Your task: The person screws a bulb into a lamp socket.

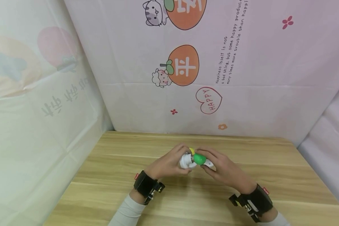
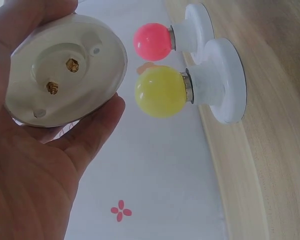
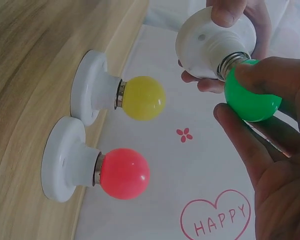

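My left hand (image 1: 168, 164) grips a white round lamp holder (image 3: 194, 49) by the rim of its base. The holder's underside, with two brass screws, faces the left wrist camera. My right hand (image 1: 226, 169) holds a green light bulb (image 3: 251, 102) between thumb and fingers. The bulb's metal screw base sits at the mouth of the holder, with some of its thread showing. How deep it goes in cannot be seen. Both hands are raised above the wooden table (image 1: 115, 175), close together.
Two more white lamp holders stand upright on the table beyond the hands, side by side. One carries a yellow bulb (image 3: 144, 98), the other a pinkish-red bulb (image 3: 125, 173). Behind the table hangs a printed white cloth (image 1: 141, 106); another cloth (image 1: 45, 131) hangs at the left.
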`<state>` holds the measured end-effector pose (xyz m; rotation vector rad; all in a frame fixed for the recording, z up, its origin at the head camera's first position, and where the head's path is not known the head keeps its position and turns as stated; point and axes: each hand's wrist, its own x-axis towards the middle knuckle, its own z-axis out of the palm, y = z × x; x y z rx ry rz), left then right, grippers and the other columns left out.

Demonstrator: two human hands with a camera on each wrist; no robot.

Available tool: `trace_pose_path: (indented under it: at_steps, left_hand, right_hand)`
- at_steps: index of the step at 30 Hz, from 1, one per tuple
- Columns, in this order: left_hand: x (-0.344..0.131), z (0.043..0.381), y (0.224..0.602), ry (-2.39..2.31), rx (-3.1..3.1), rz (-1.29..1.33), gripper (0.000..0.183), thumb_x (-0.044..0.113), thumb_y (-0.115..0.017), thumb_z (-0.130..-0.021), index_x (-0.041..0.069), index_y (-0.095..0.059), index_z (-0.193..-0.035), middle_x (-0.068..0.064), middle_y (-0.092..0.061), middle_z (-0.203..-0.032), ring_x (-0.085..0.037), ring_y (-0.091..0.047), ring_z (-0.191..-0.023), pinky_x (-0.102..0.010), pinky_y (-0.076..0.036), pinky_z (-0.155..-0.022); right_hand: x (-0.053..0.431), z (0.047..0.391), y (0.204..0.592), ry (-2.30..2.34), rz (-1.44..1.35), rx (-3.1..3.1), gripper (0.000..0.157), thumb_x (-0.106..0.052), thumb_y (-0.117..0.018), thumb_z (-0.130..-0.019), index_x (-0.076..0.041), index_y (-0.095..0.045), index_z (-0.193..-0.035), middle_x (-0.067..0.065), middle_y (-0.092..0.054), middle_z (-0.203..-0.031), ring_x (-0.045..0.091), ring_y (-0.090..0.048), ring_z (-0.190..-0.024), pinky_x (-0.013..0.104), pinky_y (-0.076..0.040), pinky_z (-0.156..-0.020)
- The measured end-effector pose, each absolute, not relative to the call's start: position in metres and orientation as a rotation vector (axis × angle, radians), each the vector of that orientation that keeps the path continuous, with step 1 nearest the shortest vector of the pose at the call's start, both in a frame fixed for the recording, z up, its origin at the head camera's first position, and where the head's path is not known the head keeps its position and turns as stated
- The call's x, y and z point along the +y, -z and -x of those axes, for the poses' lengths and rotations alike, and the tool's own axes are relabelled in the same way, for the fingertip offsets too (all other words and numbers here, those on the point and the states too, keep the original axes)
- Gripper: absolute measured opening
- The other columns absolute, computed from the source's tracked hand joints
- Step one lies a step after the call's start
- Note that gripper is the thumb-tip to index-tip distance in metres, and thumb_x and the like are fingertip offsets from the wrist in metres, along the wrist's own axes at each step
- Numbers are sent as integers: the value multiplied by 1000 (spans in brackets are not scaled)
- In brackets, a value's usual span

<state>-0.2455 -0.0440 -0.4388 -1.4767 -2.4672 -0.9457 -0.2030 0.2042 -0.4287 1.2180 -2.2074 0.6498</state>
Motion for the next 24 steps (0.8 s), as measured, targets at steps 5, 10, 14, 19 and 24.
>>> trace_pose_path:
  at_steps: [5,10,14,19,24]
  left_hand:
    - [-44,245,439,935,-2456,1491,48,27,-74,-80,14,-48,-118,4,-43,-118,-8,-45,-102,-14,-47,-81]
    - [-44,245,440,923,-2456,1493,49,28,-74,-80,14,-48,-118,4,-42,-119,-7,-44,-102,-13,-46,-82]
    - [-44,245,439,908,-2464,1487,49,29,-74,-80,14,-48,-119,5,-41,-120,-7,-44,-102,-13,-46,-82]
    - [-43,244,438,896,-2472,1487,50,30,-74,-80,13,-48,-120,5,-42,-120,-7,-44,-103,-13,-46,-83]
    - [-42,244,438,887,-2483,1484,50,30,-74,-80,14,-48,-119,5,-41,-120,-7,-43,-103,-12,-45,-82]
  right_hand:
    - [205,203,430,-652,-1210,-2204,63,-7,-77,-76,-4,-53,-134,11,-56,-129,21,-58,-110,34,-55,-84]
    - [205,203,430,-665,-1210,-2213,62,-10,-76,-77,-4,-52,-134,9,-56,-128,19,-58,-109,32,-55,-83]
    - [205,203,430,-674,-1208,-2222,61,-12,-75,-79,-5,-52,-135,7,-56,-127,16,-58,-107,29,-55,-82]
    - [204,203,431,-675,-1199,-2221,59,-15,-75,-80,-3,-53,-133,7,-59,-122,15,-59,-101,29,-56,-78]
    - [204,202,432,-684,-1175,-2224,55,-18,-74,-82,-4,-54,-131,4,-61,-116,9,-59,-95,25,-56,-74]
